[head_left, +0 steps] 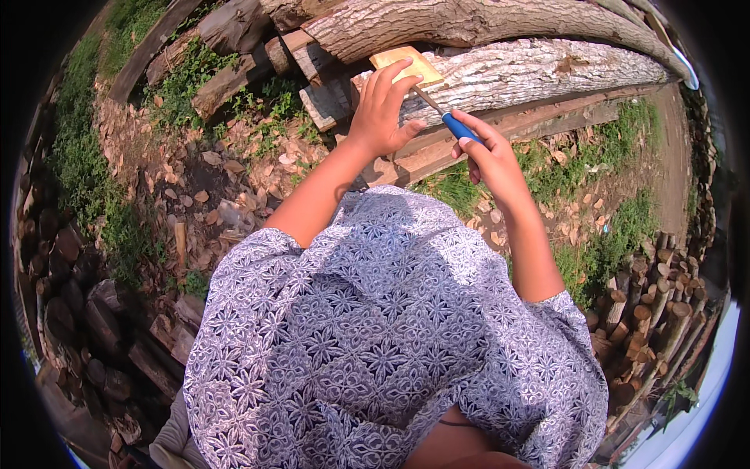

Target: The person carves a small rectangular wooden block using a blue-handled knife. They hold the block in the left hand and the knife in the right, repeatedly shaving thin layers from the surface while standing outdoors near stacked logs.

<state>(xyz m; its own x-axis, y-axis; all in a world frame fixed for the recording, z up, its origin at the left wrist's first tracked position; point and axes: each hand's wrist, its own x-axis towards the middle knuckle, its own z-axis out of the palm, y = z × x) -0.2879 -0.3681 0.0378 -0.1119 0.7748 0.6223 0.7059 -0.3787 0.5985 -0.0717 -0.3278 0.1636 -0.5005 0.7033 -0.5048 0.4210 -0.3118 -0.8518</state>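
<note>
A small, flat yellowish wooden board (426, 69) lies on a pale, rough-barked log (531, 74). My left hand (383, 105) reaches over the board's near left corner, fingers stretched out with their tips on its face and the thumb held apart. My right hand (492, 160) is closed round the handle of a blue-handled tool (459, 127). Its thin metal shaft points up and left to the board's near edge, close to my left fingers. Whether the tip touches the wood I cannot tell, nor exactly what kind of tool it is.
Behind the board runs another thick log (437, 25). Sawn beams (320, 105) jut out at the left, beside green weeds and dry leaves (211, 172). Stacked cut branches (656, 313) stand at the right, and a dark woodpile (94, 336) at the left.
</note>
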